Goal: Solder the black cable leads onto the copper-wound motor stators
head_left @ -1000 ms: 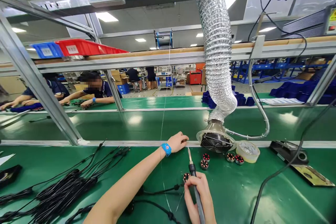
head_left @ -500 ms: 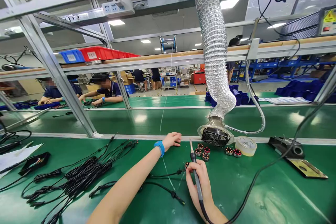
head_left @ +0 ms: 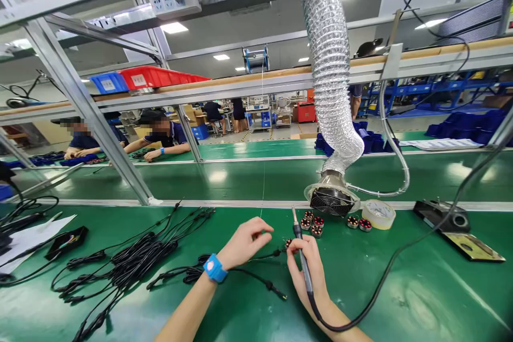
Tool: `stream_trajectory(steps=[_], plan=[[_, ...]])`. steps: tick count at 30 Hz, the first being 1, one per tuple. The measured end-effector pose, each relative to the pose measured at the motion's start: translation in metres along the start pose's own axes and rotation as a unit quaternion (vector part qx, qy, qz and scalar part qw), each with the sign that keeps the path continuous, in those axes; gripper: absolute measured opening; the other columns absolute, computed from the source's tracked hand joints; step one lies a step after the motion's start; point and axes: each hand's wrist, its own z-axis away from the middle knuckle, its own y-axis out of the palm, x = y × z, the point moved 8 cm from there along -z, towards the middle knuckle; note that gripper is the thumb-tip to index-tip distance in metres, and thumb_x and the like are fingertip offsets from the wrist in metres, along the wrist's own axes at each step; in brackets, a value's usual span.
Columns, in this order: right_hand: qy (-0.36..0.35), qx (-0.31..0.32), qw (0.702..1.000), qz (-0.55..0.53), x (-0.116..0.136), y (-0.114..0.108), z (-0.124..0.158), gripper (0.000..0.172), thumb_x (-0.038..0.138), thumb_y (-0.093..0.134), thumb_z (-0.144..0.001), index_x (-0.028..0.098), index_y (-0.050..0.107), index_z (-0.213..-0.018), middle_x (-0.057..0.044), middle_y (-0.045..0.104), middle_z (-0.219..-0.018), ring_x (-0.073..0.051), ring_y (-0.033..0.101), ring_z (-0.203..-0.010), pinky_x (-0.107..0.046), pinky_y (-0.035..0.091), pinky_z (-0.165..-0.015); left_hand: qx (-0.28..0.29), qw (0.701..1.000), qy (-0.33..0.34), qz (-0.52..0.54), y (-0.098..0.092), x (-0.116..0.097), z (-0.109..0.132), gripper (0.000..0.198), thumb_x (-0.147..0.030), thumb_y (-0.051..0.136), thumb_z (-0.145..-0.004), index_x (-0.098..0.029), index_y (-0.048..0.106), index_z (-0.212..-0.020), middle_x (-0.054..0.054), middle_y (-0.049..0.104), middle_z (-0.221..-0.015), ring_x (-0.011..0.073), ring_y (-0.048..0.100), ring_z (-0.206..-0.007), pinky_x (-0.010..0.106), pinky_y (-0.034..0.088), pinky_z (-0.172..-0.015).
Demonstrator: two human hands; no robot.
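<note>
My left hand (head_left: 249,239), with a blue wristband, is closed, thumb and forefinger curled together. A thin wire (head_left: 263,187) comes down to its fingers from a spool (head_left: 255,59). My right hand (head_left: 310,264) grips a soldering iron (head_left: 305,267), its tip pointing up. At that hand's fingertips is a small round part (head_left: 288,243), partly hidden, beside the end of a black cable (head_left: 269,254). Several similar round parts (head_left: 316,231) stand near the fan hood. Another cable end (head_left: 276,291) lies below, between my hands.
A bundle of black cables (head_left: 140,259) covers the left of the green bench. A fan hood (head_left: 331,199) hangs from a silver duct. Right of it are a tape roll (head_left: 378,215) and an iron stand (head_left: 441,217). Two people work across the bench.
My left hand has come back toward me and slightly left, its fingers now curled at the wire. My right hand still holds the iron. The view has shifted slightly.
</note>
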Motion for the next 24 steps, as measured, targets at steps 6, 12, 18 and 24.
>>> stream_trajectory(steps=[6, 12, 18, 24], plan=[[0.003, 0.012, 1.000, 0.014, 0.002, 0.001, -0.002, 0.012, 0.009, 0.049, -0.088, 0.019, 0.054, -0.091, -0.003, 0.049, -0.089, -0.012, 0.055, -0.082, -0.023, 0.048, -0.076, 0.140, 0.984, -0.015, -0.113, 0.028, 0.016, 0.006, 0.030, -0.045, 0.059, -0.086, -0.019, 0.073, -0.090, 0.003, 0.059, -0.086, 0.0126, 0.052, -0.073, 0.023, 0.039, -0.065], [0.024, 0.023, 0.999, 0.017, -0.001, 0.000, 0.000, 0.011, 0.010, 0.048, -0.087, 0.019, 0.054, -0.088, -0.003, 0.050, -0.090, -0.014, 0.055, -0.085, -0.026, 0.048, -0.077, 0.198, 0.975, -0.025, -0.100, 0.023, 0.041, 0.009, 0.022, -0.037, 0.063, -0.083, -0.017, 0.073, -0.082, 0.003, 0.059, -0.083, 0.0120, 0.053, -0.072, 0.021, 0.039, -0.065], [0.034, 0.020, 0.999, 0.022, -0.001, -0.003, -0.004, 0.010, 0.010, 0.050, -0.087, 0.019, 0.053, -0.087, -0.002, 0.050, -0.089, -0.014, 0.053, -0.085, -0.027, 0.046, -0.080, 0.213, 0.974, -0.041, -0.067, 0.020, 0.039, 0.010, 0.020, -0.035, 0.062, -0.083, -0.016, 0.070, -0.079, 0.002, 0.060, -0.082, 0.0116, 0.053, -0.071, 0.021, 0.039, -0.064], [0.049, 0.027, 0.998, 0.023, -0.004, -0.003, -0.004, 0.009, 0.011, 0.051, -0.087, 0.019, 0.054, -0.088, -0.002, 0.051, -0.089, -0.014, 0.053, -0.085, -0.026, 0.045, -0.078, 0.238, 0.968, -0.063, -0.053, 0.021, 0.038, 0.014, 0.017, -0.031, 0.074, -0.074, -0.015, 0.067, -0.075, -0.001, 0.058, -0.081, 0.0088, 0.052, -0.064, 0.019, 0.040, -0.060]])
